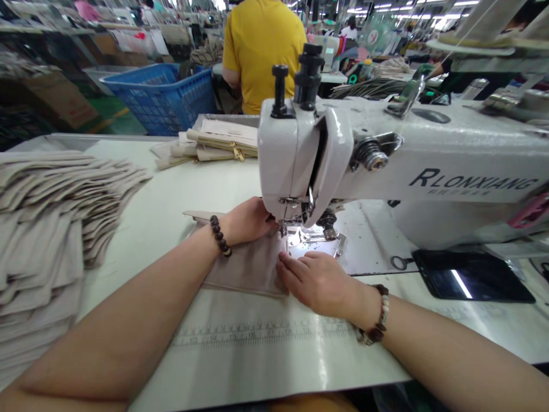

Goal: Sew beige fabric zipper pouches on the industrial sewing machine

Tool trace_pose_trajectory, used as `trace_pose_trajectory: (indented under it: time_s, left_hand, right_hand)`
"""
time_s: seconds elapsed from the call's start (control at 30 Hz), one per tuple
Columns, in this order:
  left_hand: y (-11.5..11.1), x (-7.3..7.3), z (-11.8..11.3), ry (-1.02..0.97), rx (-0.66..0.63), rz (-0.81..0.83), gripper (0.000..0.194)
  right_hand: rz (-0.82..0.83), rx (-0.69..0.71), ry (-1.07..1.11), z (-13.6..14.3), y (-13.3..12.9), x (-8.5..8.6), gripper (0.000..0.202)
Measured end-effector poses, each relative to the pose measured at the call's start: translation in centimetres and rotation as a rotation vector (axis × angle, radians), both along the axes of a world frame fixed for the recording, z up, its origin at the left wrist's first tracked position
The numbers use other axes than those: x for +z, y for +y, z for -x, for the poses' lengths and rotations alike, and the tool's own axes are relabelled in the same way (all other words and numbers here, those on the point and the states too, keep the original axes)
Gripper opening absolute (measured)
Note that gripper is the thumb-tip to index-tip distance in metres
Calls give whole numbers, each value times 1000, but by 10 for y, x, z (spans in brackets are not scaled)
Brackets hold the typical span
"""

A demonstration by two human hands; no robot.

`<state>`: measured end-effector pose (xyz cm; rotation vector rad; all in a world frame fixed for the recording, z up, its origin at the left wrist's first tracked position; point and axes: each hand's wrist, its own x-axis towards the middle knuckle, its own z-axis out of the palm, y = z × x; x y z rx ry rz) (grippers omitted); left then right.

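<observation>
A beige fabric piece (253,266) lies flat on the table, its right edge under the needle area of a white sewing machine (295,154). My left hand (251,220) rests on the far part of the fabric, close to the presser foot (283,229); its fingertips are partly hidden behind the machine head. My right hand (315,280) lies at the fabric's near right edge, fingers stretched out and touching it. The metal plate (315,243) beside the needle is brightly lit.
Stacked beige fabric pieces (43,229) cover the table's left side. Behind the machine head lie folded pieces with a gold zipper pull (237,151). A black phone or tablet (472,276) and scissors (401,262) lie at right. Beyond are a blue basket (163,97) and a person in yellow (266,51).
</observation>
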<state>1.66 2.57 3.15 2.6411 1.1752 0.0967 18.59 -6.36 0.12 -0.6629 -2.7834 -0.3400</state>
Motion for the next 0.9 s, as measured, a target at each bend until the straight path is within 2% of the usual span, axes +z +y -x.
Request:
trace_pose_trajectory:
  time_s: [0.23, 0.47, 0.6, 0.77, 0.9]
  left_hand:
    - [4, -9, 2, 1, -9, -21, 22]
    - [9, -19, 2, 25, 10, -50, 18]
    - [9, -17, 3, 21, -15, -57, 23]
    - [7, -13, 0, 50, -21, -49, 18]
    - [6, -12, -1, 59, -40, -58, 20]
  right_hand:
    - [6, 5, 31, 0, 0, -1, 22]
    - [27, -47, 22, -2, 3, -3, 21]
    - [53, -98, 34, -2, 6, -4, 18]
    - [72, -73, 34, -1, 2, -2, 17]
    - [87, -104, 28, 0, 1, -2, 16]
